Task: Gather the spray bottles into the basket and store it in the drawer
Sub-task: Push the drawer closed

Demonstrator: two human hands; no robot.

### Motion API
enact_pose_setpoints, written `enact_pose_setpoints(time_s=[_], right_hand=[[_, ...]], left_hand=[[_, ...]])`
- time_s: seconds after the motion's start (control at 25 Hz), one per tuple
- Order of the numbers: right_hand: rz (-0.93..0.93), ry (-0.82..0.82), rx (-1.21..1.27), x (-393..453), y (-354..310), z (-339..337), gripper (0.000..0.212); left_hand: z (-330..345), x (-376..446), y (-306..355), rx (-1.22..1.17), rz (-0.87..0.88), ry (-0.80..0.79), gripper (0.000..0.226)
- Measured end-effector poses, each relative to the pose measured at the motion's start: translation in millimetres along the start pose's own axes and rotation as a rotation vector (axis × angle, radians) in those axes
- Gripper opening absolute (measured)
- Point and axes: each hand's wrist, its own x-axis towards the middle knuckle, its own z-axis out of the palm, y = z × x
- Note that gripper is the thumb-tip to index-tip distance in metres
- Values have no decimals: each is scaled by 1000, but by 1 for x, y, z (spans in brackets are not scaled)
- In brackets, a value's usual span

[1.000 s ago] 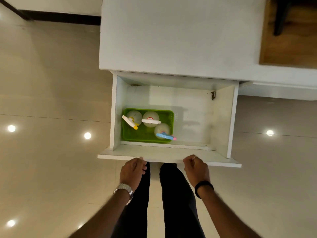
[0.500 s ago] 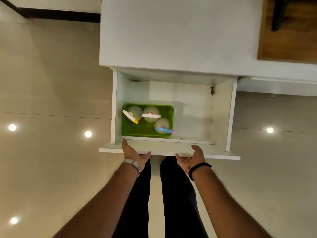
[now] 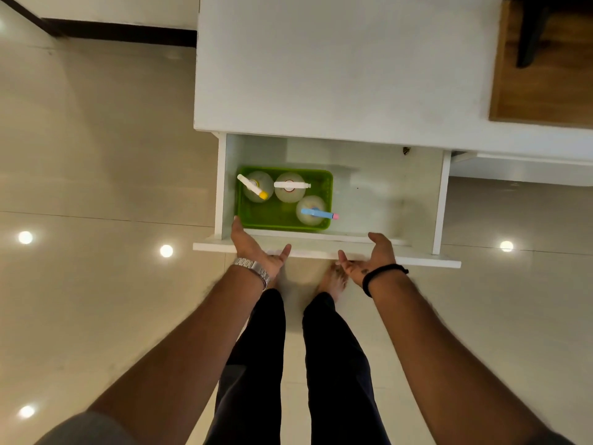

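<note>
the three round clear spray bottles (image 3: 288, 195) stand in the green plastic basket (image 3: 282, 216), in the white drawer (image 3: 321, 248) – our left hand (image 3: 255, 248) and right hand (image 3: 369, 256), open and empty, press its front to close it.

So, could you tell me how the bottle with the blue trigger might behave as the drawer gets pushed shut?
The bottle with the blue trigger stands upright and looks round, so it may wobble or slide. The green basket has bare floor beside it, leaving room to shift. Its wall would probably stop a fall.
</note>
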Motion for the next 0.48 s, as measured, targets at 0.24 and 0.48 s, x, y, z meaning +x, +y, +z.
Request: enact_pose_setpoints(time_s=[0.24, 0.48], right_hand=[[-32, -41, -14, -5, -28, 36, 50], [-48, -47, 4, -12, -54, 72, 64]], left_hand=[[41, -7, 20, 49, 34, -54, 85], [79, -14, 44, 67, 32, -80, 94]])
